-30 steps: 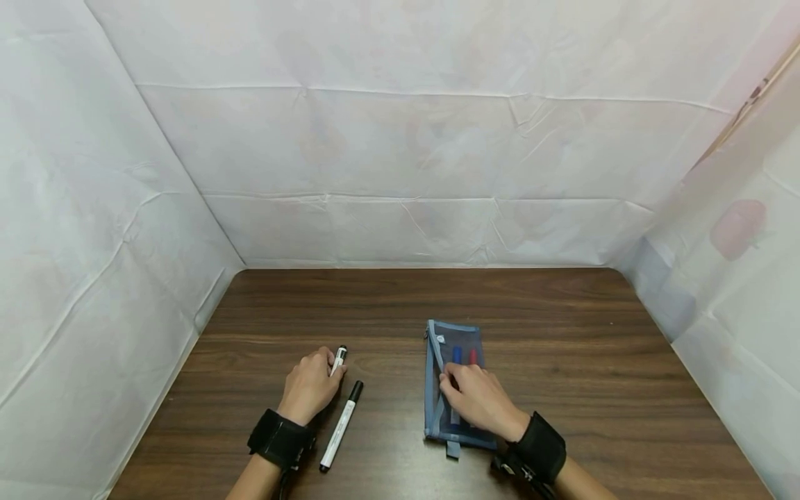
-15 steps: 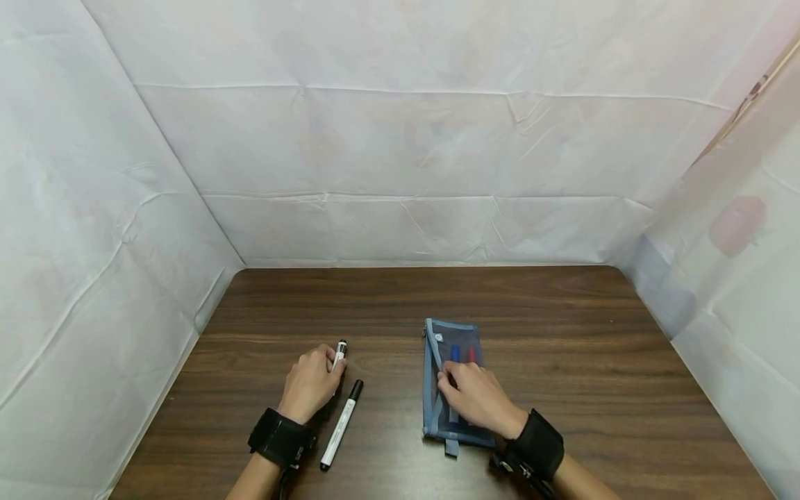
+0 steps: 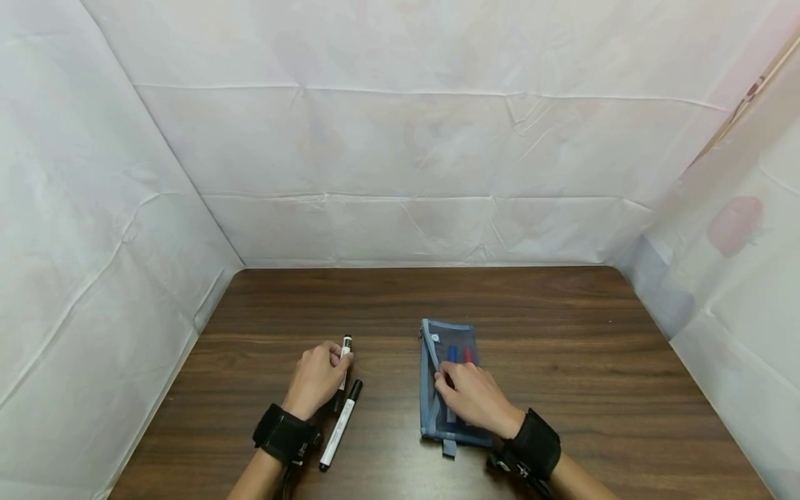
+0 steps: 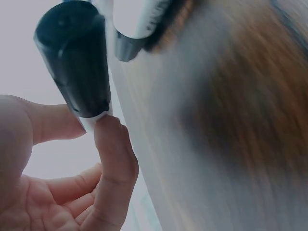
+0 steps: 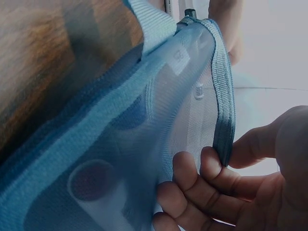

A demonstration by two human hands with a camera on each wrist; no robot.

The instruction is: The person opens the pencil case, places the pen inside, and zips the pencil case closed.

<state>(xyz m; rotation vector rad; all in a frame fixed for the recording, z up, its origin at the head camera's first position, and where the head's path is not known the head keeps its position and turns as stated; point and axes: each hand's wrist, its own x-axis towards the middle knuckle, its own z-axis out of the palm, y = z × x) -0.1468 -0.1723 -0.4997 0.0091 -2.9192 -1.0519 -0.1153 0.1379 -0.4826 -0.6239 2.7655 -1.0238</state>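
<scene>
My left hand (image 3: 317,378) pinches a white marker (image 3: 346,345) between thumb and fingers, its black-capped end (image 4: 74,57) facing the left wrist camera. Beside it on the table lies a second white marker (image 3: 340,427) with a black cap, slanting. My right hand (image 3: 478,396) rests over a blue mesh pencil pouch (image 3: 426,410). Thumb and forefinger pinch the pouch's zipper edge (image 5: 224,96), holding the mouth apart, with other fingertips against the mesh. Through the mesh show a blue marker (image 3: 452,353) and a red marker (image 3: 467,355); the hand partly covers them.
The brown wooden table (image 3: 550,326) extends behind and to both sides of the hands. White sheets (image 3: 400,153) stand along its back and sides. Each wrist wears a black strap (image 3: 284,434) with a camera. A fabric tab (image 3: 448,448) sticks out from the pouch's near end.
The left hand has moved slightly right and away from me, and its marker has turned to point more straight ahead. The pouch and right hand have shifted slightly left.
</scene>
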